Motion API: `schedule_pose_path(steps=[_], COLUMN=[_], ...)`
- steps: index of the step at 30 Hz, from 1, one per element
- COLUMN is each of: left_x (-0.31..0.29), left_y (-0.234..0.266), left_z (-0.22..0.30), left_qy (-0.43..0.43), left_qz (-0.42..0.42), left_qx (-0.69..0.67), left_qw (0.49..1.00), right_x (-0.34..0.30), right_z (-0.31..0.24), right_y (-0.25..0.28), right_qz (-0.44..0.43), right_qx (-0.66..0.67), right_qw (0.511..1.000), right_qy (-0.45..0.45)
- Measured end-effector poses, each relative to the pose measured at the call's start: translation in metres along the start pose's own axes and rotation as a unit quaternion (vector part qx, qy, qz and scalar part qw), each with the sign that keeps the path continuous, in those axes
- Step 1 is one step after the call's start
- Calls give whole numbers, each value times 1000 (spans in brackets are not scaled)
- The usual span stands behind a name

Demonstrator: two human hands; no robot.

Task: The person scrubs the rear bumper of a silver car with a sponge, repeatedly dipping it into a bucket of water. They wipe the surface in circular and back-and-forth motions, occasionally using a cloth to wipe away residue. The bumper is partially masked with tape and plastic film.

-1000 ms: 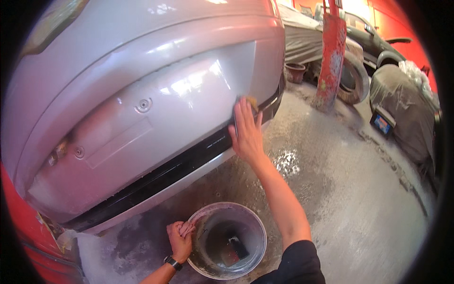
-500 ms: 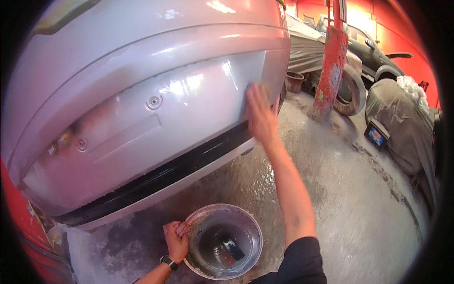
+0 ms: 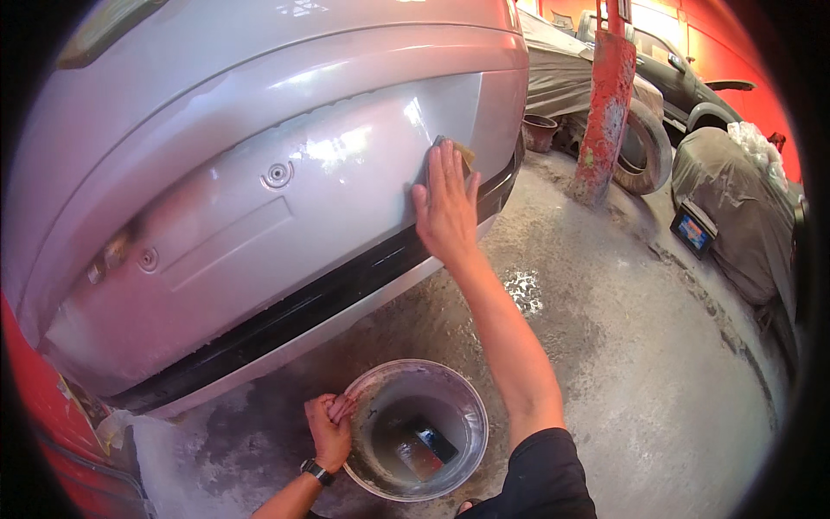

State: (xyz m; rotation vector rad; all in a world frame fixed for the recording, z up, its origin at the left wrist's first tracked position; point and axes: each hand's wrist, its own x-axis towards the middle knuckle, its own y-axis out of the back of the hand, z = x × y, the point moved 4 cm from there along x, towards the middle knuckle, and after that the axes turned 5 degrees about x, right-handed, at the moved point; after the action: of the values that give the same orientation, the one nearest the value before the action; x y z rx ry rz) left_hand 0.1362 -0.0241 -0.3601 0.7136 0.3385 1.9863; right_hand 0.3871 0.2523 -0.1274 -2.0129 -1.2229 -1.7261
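Note:
My right hand (image 3: pixel 448 203) lies against the silver-grey bumper (image 3: pixel 363 199) of a car, fingers long and close together. Under its fingers is a folded piece of sandpaper (image 3: pixel 468 156), its tan and dark edges showing beside them. With its fingers curled at the rim, my left hand (image 3: pixel 329 430) grips a round bucket (image 3: pixel 474 406) on the floor; something pinkish shows at those fingers, too unclear to name. Cloudy water (image 3: pixel 393 432) stands in the bucket, with a dark flat rectangular piece (image 3: pixel 434 439) in it.
A black strip (image 3: pixel 285 316) runs along the car's lower edge. At the right stand a peeling red post (image 3: pixel 603 121), a tyre (image 3: pixel 644 151), a covered heap (image 3: pixel 731 208) and a battery (image 3: pixel 694 228). The concrete floor (image 3: pixel 622 346) is wet in patches.
My right hand has slid left along the panel with the sandpaper, and more of the sheet shows. My left hand stays on the bucket rim. The view has shifted slightly.

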Motion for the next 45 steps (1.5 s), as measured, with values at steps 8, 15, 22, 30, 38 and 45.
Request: schedule_pose_path(steps=[8,15,22,30,38,45], left_x=[1,3,2,2,-1,2], left_y=[0,3,4,3,-6,3], left_z=[-9,1,2,5,-27,10], left_qy=[-13,-30,-40,-26,-1,-39], left_qz=[-1,-8,-10,-13,-3,-13], left_qx=[52,74,92,72,3,80], left_qw=[999,997,995,997,1000,996], right_x=[-15,-35,-32,-12,11,25], right_z=[-2,-18,-42,-29,-38,-20], right_y=[-2,-10,-17,-19,-19,-5], right_qz=[-8,-28,15,39,44,47], right_qx=[-20,16,154,91,83,7], right_qw=[1000,999,987,995,994,998], right_qy=[-2,21,-41,-30,-52,-48])
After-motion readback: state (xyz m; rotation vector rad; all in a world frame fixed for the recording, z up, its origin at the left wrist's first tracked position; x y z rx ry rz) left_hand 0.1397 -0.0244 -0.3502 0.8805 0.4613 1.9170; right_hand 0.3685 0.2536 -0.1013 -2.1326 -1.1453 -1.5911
